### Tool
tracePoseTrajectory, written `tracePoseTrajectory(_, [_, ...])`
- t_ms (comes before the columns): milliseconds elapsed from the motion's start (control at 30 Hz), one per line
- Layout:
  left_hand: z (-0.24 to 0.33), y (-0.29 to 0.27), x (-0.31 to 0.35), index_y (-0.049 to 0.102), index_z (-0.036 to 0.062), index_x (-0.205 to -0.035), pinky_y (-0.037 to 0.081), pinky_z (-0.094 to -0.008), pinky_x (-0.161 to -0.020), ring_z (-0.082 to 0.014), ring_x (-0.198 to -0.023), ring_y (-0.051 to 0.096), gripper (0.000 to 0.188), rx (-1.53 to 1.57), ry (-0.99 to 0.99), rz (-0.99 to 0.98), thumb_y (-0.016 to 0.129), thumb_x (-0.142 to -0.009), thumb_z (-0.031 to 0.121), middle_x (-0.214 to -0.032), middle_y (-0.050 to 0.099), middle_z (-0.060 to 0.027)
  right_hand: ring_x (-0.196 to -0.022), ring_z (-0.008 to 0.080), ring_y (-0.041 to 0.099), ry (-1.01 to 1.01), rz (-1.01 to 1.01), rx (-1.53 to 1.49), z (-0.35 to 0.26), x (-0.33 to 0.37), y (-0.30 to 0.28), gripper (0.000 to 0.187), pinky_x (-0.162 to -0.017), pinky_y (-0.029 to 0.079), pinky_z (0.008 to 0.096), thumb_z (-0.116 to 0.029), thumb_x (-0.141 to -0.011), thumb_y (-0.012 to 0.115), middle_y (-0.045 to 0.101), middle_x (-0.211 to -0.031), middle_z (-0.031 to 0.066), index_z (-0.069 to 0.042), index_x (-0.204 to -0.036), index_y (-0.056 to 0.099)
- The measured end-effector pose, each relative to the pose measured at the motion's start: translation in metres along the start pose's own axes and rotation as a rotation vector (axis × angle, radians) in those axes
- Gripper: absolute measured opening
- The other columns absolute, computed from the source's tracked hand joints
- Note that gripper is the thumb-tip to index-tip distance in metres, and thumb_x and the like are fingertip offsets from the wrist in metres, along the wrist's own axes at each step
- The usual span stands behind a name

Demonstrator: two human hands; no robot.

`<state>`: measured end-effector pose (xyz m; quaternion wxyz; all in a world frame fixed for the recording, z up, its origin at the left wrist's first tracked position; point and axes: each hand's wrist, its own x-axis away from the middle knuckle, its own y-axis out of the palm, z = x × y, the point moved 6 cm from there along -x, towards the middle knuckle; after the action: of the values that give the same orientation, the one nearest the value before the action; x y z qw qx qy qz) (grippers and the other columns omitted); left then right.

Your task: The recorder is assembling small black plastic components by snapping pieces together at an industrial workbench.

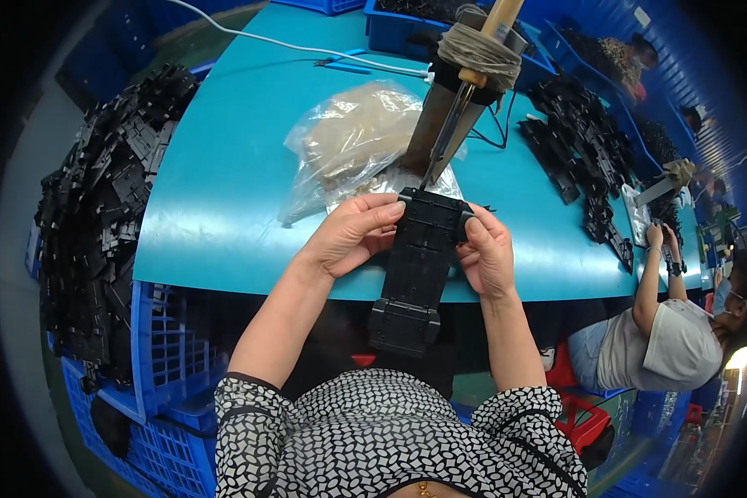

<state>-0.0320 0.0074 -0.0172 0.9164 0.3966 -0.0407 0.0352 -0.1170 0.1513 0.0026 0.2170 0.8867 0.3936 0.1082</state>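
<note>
My left hand (357, 236) grips the upper left edge of a long black plastic part (422, 253), thumb on top. On its upper right corner my right hand (486, 253) holds it the same way, thumb pressed on the face. The part sticks out over the table's near edge, its wider end toward me. Just beyond its far end, a soldering iron (451, 120) points down, tip at or very near the part; contact is unclear. The iron has a wooden handle and is tied with cord (478, 54) to a dark stand (422, 137).
A clear plastic bag (353, 133) lies left of the stand on the teal table (216, 166). Black parts are heaped at far left and on the table's right (585, 137). Blue crates (174, 349) stand at lower left. A co-worker (664, 332) sits at right.
</note>
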Motion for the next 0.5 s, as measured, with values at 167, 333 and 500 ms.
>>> tracePoseTrajectory(167, [0.0000, 0.0029, -0.0010, 0.058, 0.0019, -0.107, 0.048, -0.0230, -0.073, -0.0079, -0.081, 0.059, 0.027, -0.007, 0.003, 0.001, 0.062, -0.085, 0.017, -0.093, 0.063, -0.0016, -0.070, 0.0050, 0.052, -0.029, -0.032, -0.017, 0.0005, 0.0001, -0.0060, 0.035, -0.062, 0.040, 0.0173, -0.020, -0.082, 0.066, 0.062, -0.086, 0.0012, 0.001, -0.109, 0.058])
tracePoseTrajectory(333, [-0.0005, 0.0013, -0.0028, 0.059, 0.0022, -0.105, 0.048, -0.0218, -0.072, -0.0075, -0.080, 0.059, 0.025, -0.010, 0.008, 0.012, 0.062, -0.085, 0.017, -0.093, 0.063, -0.0016, -0.070, 0.0048, 0.052, -0.055, -0.006, -0.010, -0.0017, -0.0004, -0.0013, 0.036, -0.062, 0.041, 0.0174, -0.021, -0.082, 0.066, 0.062, -0.085, 0.0009, 0.001, -0.109, 0.058])
tracePoseTrajectory(500, [0.0019, 0.0045, -0.0008, 0.059, 0.0021, -0.106, 0.048, -0.0204, -0.070, -0.0065, -0.079, 0.059, 0.026, 0.007, 0.010, 0.000, 0.063, -0.085, 0.018, -0.092, 0.062, -0.0008, -0.069, 0.0046, 0.051, -0.052, -0.001, 0.002, -0.0008, -0.0004, -0.0029, 0.036, -0.062, 0.041, 0.0171, -0.022, -0.082, 0.066, 0.062, -0.084, 0.0006, 0.001, -0.109, 0.058])
